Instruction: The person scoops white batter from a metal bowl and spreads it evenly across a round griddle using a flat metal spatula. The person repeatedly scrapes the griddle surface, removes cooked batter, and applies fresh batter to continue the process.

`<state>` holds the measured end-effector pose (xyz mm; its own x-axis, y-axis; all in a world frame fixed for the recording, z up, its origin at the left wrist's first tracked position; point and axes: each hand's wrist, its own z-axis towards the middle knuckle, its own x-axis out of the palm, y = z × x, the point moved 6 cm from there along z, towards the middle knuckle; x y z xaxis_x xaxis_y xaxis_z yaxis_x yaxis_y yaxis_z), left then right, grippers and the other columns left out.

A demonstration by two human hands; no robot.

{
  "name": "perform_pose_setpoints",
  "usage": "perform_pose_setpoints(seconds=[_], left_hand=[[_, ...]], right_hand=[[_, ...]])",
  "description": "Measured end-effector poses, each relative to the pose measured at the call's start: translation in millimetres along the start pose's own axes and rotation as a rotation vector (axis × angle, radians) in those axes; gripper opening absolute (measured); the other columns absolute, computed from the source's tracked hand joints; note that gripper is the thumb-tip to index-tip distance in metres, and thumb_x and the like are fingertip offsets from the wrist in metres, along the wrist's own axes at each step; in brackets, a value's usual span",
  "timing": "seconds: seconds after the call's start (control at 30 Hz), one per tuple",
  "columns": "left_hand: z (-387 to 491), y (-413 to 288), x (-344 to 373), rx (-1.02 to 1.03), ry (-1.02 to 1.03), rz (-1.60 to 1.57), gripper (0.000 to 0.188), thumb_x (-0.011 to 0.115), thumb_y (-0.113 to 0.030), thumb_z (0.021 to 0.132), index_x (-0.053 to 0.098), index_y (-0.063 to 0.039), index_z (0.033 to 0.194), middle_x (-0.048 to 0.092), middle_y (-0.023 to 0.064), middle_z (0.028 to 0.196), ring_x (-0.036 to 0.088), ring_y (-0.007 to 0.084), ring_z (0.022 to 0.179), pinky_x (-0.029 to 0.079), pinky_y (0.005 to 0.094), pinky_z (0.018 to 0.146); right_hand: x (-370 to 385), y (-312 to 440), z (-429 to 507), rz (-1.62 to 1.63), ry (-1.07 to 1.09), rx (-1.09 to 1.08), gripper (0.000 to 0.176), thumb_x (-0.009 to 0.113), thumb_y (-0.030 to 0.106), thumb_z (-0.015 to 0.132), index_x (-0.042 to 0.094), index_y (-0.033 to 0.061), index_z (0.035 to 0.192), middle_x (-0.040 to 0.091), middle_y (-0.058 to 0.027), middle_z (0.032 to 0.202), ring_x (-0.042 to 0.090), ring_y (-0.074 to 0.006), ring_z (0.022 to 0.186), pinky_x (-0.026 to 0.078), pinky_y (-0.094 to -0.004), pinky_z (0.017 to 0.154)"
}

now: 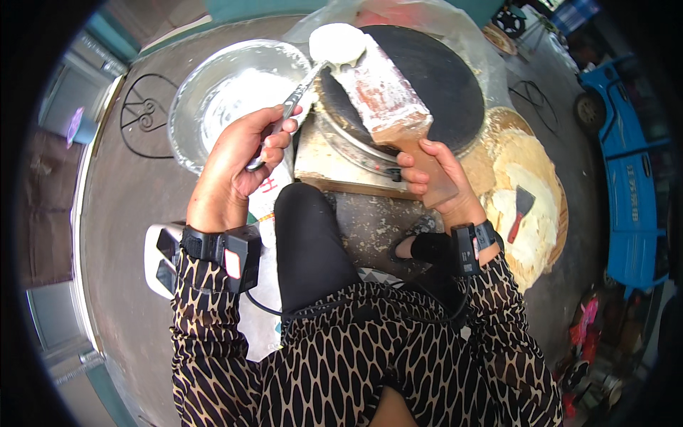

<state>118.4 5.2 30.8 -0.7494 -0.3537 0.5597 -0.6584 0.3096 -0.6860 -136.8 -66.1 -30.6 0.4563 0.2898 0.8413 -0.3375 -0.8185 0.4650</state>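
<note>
My left hand (pixel 253 149) grips the handle of a metal ladle (pixel 296 99), whose head seems to lie at a rounded mass of white batter (pixel 336 44). That batter meets the far end of a flat wooden paddle (pixel 383 91) smeared with white. Around the paddle's handle my right hand (pixel 440 173) is closed. Beneath the paddle is a round black griddle (pixel 453 80). At the left stands a large metal basin (pixel 184 104) with white batter (pixel 243 99) inside. Whether the batter mass touches the griddle I cannot tell.
Thin flatbreads (pixel 525 176) are stacked on a round wooden board (pixel 560 213) at the right, with a red-handled scraper (pixel 518 213) on top. Under the griddle is a wooden stand (pixel 341 160). Clear plastic sheeting (pixel 491 53) lies behind it. A blue vehicle (pixel 632 176) stands farther right.
</note>
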Motion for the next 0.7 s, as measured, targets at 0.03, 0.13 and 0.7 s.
perform_pose_setpoints(seconds=[0.03, 0.13, 0.7], left_hand=[[4.8, 3.1, 12.6, 0.002, 0.015, 0.043, 0.03, 0.049, -0.01, 0.101, 0.053, 0.011, 0.122, 0.055, 0.0029, 0.084, 0.038, 0.0018, 0.052, 0.031, 0.0153, 0.037], [23.4, 19.7, 41.5, 0.03, 0.055, 0.192, 0.027, 0.051, -0.01, 0.099, 0.057, 0.008, 0.118, 0.057, 0.0021, 0.083, 0.038, 0.0013, 0.052, 0.029, 0.0151, 0.038], [88.9, 116.3, 59.1, 0.292, -0.055, 1.058, 0.024, 0.049, -0.02, 0.1, 0.061, 0.001, 0.1, 0.065, 0.0097, 0.075, 0.059, 0.0185, 0.061, 0.047, 0.0316, 0.058]], right_hand=[[-6.0, 9.1, -15.9, -0.026, -0.049, -0.044, 0.033, 0.051, 0.027, 0.1, 0.049, 0.0013, 0.12, 0.056, -0.0072, 0.094, 0.05, -0.0104, 0.063, 0.044, -0.0237, 0.053], [-29.9, 28.9, -57.8, -0.098, -0.203, -0.149, 0.03, 0.052, 0.028, 0.101, 0.05, 0.0047, 0.12, 0.057, -0.0071, 0.094, 0.051, -0.0118, 0.063, 0.044, -0.0247, 0.054], [-112.5, 11.3, -103.1, -1.33, -0.758, -0.37, 0.083, 0.059, 0.014, 0.095, 0.007, 0.0145, 0.16, 0.065, -0.0155, 0.089, 0.063, -0.0245, 0.071, 0.049, -0.0353, 0.062]])
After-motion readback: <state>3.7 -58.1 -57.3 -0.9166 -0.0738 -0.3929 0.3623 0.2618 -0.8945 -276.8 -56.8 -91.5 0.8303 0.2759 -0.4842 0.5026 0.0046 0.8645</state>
